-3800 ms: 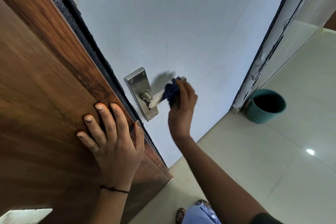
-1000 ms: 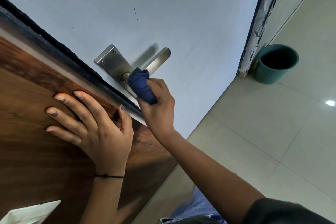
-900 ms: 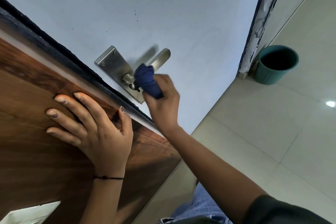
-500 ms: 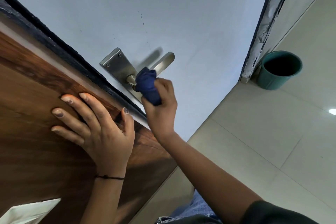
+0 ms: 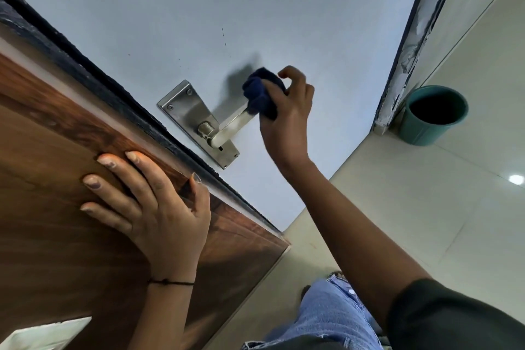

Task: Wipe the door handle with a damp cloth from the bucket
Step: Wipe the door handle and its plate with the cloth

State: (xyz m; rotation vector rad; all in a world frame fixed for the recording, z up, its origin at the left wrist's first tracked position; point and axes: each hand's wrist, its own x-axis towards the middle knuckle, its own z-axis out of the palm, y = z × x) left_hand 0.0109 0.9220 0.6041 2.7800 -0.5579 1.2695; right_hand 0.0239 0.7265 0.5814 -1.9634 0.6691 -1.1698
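1. Since 0.5 s ago, the right hand [image 5: 287, 119] has slid the cloth [image 5: 260, 92] outward along the lever, from beside the handle's pivot to its far tip.
2. Now the right hand is curled around the dark blue cloth, bunching it against the free end of the door handle [image 5: 227, 128]; the index finger is lifted and crooked above the wad.
3. That cloth covers the lever's tip, so the end of the handle is hidden; the bare steel part runs from the cloth down to the round pivot.
4. Behind the pivot, the backplate [image 5: 187, 111] is fixed flat to the pale door [image 5: 199, 14], with 2 screws visible near its upper end.
5. Meanwhile the left hand [image 5: 153, 207] lies open and spread on the brown wooden panel [image 5: 51, 221], fingers fanned, thumb tip reaching toward the dark edge strip [image 5: 93, 79] between wood and pale door.
6. On the left wrist sits a thin black band [image 5: 170, 282].
7. Well apart from the handle, the teal bucket [image 5: 431, 119] stands on the tiled floor [image 5: 412, 207], just beside the foot of the chipped door frame [image 5: 412, 45]; its inside looks dark, and I cannot tell whether it holds water.
8. Blue jeans [image 5: 332, 318] and a dark sleeve [image 5: 454, 318] fill the bottom right.
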